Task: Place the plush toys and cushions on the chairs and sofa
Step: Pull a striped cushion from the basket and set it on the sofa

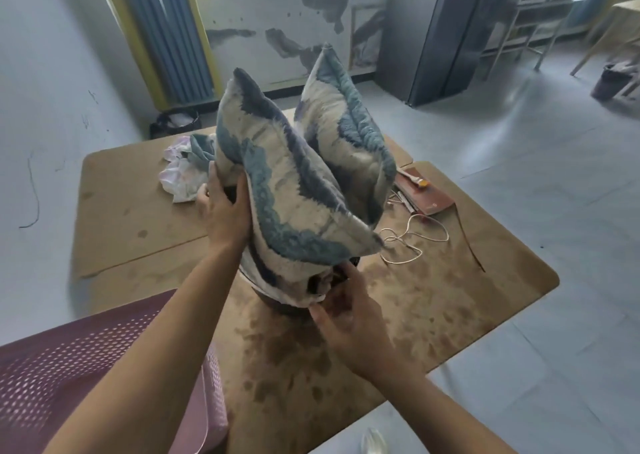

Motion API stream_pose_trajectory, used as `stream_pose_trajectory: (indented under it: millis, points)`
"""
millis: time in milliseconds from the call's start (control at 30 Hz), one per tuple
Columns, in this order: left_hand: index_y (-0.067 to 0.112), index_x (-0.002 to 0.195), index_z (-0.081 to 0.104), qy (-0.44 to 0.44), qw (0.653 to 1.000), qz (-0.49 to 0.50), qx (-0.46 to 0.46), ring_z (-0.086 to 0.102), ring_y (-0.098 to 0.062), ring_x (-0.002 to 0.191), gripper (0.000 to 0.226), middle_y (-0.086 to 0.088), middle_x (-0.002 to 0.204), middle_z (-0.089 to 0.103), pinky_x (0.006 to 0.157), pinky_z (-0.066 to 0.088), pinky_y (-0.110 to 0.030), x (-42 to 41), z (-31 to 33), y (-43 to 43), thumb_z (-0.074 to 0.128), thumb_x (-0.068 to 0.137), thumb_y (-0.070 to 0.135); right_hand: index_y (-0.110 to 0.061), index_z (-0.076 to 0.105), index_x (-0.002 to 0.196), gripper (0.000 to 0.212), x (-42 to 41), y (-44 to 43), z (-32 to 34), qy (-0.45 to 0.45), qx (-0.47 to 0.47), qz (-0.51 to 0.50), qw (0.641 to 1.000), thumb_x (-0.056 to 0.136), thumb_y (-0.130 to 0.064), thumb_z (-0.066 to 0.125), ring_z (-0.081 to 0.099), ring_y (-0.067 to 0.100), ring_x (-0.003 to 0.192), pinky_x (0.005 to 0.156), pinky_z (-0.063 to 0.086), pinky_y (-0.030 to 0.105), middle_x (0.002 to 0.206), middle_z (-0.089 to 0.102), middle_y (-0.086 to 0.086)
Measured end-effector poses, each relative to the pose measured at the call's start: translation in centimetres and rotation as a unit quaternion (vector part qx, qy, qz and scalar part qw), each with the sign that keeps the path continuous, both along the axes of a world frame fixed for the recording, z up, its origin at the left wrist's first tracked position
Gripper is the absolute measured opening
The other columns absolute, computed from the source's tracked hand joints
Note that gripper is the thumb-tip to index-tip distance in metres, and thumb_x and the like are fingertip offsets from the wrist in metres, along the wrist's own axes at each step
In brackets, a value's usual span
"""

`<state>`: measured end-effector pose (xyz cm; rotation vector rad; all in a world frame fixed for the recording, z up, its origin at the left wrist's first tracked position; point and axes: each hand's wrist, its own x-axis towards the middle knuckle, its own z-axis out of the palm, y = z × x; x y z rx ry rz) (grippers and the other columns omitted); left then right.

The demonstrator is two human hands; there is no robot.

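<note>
Two blue-and-cream fuzzy cushions stand upright in a dark basket (277, 306) on the brown table (450, 297). My left hand (225, 207) grips the left edge of the near cushion (287, 190). The far cushion (346, 135) leans just behind it. My right hand (349, 311) holds the basket's rim and the cushion's bottom corner. A mauve perforated plastic chair (69, 367) stands at the lower left, against the table's near edge.
Crumpled pale cloth (180, 176) and a teal fabric piece lie on the table's far left. A reddish book with a brush (426, 194) and a white cord (412, 239) lie to the right. A grey cabinet (443, 38), shelves and a dark bin (609, 83) stand behind.
</note>
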<state>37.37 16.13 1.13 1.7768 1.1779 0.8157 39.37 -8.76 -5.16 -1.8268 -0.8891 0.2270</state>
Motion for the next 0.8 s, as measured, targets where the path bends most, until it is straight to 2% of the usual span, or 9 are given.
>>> stream_pose_trajectory:
  millis: [67,133,233,333,400,500,600,700,800]
  points:
    - [0.032,0.159,0.028,-0.089,0.995,-0.01,-0.031,0.038,-0.029,0.145,0.073,-0.01,0.159,0.039,0.12,0.031,-0.05,-1.5,-0.1,-0.4,0.043,0.097,0.067,-0.041,0.037,0.148,0.069,0.4,-0.1,-0.2,-0.011,0.015,0.021,1.0,0.089,-0.032,0.072,0.065,0.009,0.087,0.073,0.055,0.037,0.103,0.067,-0.012]
    - [0.032,0.155,0.036,-0.154,0.986,-0.063,-0.017,0.041,-0.022,0.145,0.075,-0.003,0.157,0.043,0.119,0.035,-0.053,-3.7,-0.6,-1.7,0.043,0.093,0.074,-0.024,0.059,0.134,0.043,2.0,-0.4,-0.2,-0.027,0.074,-0.002,0.997,0.092,-0.028,0.069,0.063,0.008,0.09,0.073,0.054,0.04,0.108,0.063,-0.003]
    - [0.037,0.159,0.022,-0.102,0.986,-0.121,0.049,0.02,-0.019,0.155,0.091,0.002,0.167,0.021,0.124,0.023,-0.054,-6.2,-1.5,-6.4,0.046,0.084,0.083,-0.018,0.065,0.106,0.025,6.1,-0.5,0.1,-0.025,0.112,-0.112,0.987,0.086,-0.033,0.07,0.056,0.011,0.105,0.081,0.054,0.047,0.115,0.054,0.003]
    - [0.026,0.163,0.005,-0.016,0.982,-0.12,0.147,0.004,-0.016,0.158,0.127,0.001,0.17,0.005,0.126,0.012,-0.04,-6.9,-1.5,-12.0,0.055,0.066,0.092,-0.022,0.041,0.137,0.076,11.2,0.7,0.3,0.046,0.042,-0.141,0.988,0.077,-0.038,0.086,0.045,0.021,0.131,0.106,0.046,0.047,0.142,0.037,0.001]
    - [0.023,0.163,-0.003,-0.002,0.983,-0.104,0.152,-0.005,-0.014,0.158,0.143,0.0,0.17,-0.004,0.126,0.007,-0.036,-6.4,-1.7,-13.9,0.062,0.055,0.093,-0.022,0.008,0.159,0.124,14.7,2.1,0.5,0.067,-0.035,-0.077,0.994,0.068,-0.04,0.092,0.017,0.02,0.152,0.123,0.023,0.04,0.164,0.011,0.0]
    - [0.03,0.162,-0.001,-0.017,0.988,-0.08,0.132,0.003,-0.017,0.158,0.144,0.0,0.17,0.002,0.126,0.015,-0.045,-5.2,-1.4,-14.8,0.075,0.051,0.083,-0.026,-0.029,0.154,0.157,18.1,4.3,1.7,0.133,-0.117,0.008,0.984,0.06,-0.038,0.096,0.002,0.02,0.156,0.126,0.016,0.044,0.169,-0.015,0.003]
    - [0.032,0.16,0.014,-0.05,0.99,-0.035,0.126,0.027,-0.02,0.153,0.122,0.0,0.166,0.024,0.118,0.034,-0.054,-5.0,-0.9,-13.5,0.078,0.059,0.059,-0.043,-0.032,0.147,0.17,18.3,6.3,2.7,0.226,-0.103,0.116,0.962,0.038,-0.058,0.098,0.02,0.023,0.154,0.122,0.028,0.05,0.17,0.005,-0.003]
    - [0.035,0.158,0.022,-0.11,0.99,-0.007,0.089,0.039,-0.011,0.146,0.109,0.011,0.161,0.035,0.114,0.043,-0.047,-6.0,-0.2,-11.5,0.082,0.069,0.049,-0.031,-0.011,0.158,0.155,16.6,7.7,2.6,0.244,-0.046,0.153,0.956,0.051,-0.034,0.102,0.046,0.014,0.138,0.116,0.04,0.043,0.148,0.046,-0.012]
    - [0.028,0.153,0.036,-0.18,0.977,0.082,0.077,0.05,-0.003,0.135,0.078,0.011,0.152,0.048,0.107,0.05,-0.03,-7.1,0.2,-11.0,0.078,0.088,0.033,-0.027,0.01,0.159,0.132,14.1,8.6,3.1,0.231,-0.014,0.133,0.964,0.061,-0.022,0.098,0.052,0.011,0.131,0.111,0.043,0.031,0.134,0.052,-0.016]
